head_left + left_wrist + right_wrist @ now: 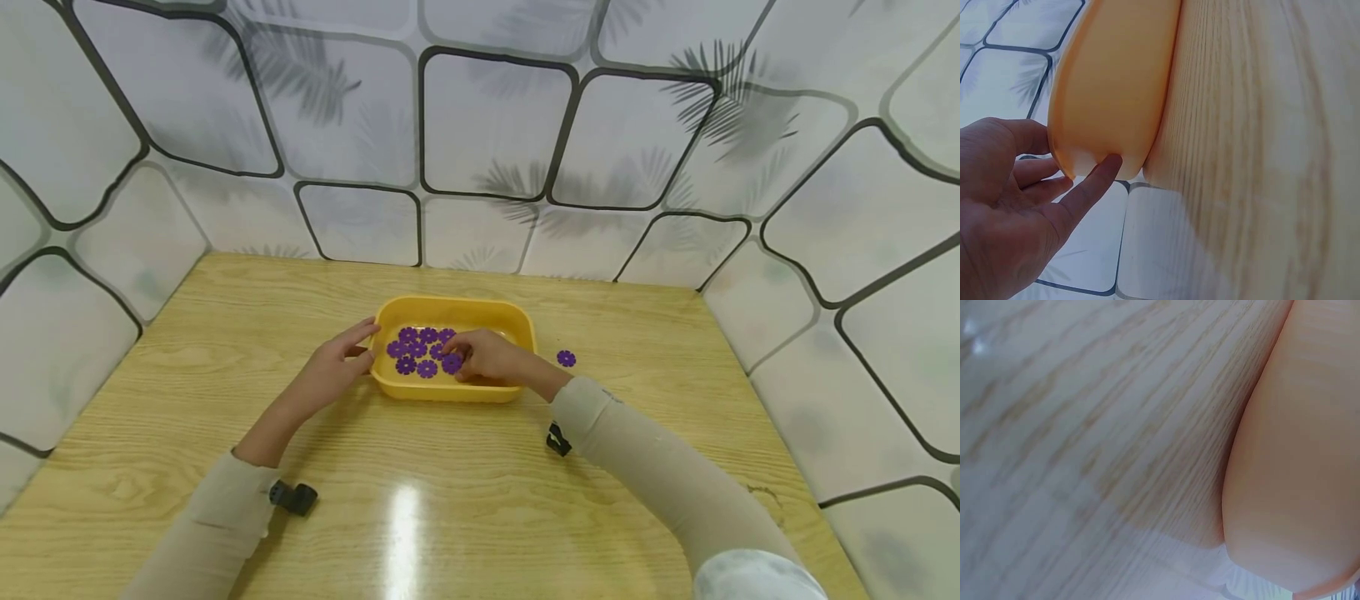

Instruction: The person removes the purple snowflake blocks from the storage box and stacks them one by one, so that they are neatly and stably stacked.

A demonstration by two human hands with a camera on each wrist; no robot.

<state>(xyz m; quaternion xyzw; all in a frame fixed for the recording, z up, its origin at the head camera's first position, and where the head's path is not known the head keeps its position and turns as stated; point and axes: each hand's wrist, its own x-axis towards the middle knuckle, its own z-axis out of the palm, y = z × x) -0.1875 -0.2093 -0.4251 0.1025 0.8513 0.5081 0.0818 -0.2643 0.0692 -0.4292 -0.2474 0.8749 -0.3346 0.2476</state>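
Observation:
A yellow plastic basin (450, 392) stands on the table with several purple notched snowflake discs (427, 368) inside, mostly gathered at its left. My left hand (339, 360) holds the basin's left end. In the left wrist view, one digit of that hand (1016, 206) presses the basin's outer wall (1116, 81) and another reaches over the rim. Inside the basin, my right hand (491, 357) pinches one purple snowflake disc (452, 363) between thumb and fingers. The right wrist view shows the basin's outer side (1291, 462), without a clear sight of the fingers.
One loose purple disc (566, 358) lies on the table right of the basin. The wooden table (337, 517) is bounded by patterned walls (495, 125) behind and at both sides. Black wrist devices (294, 497) are strapped at the sleeves.

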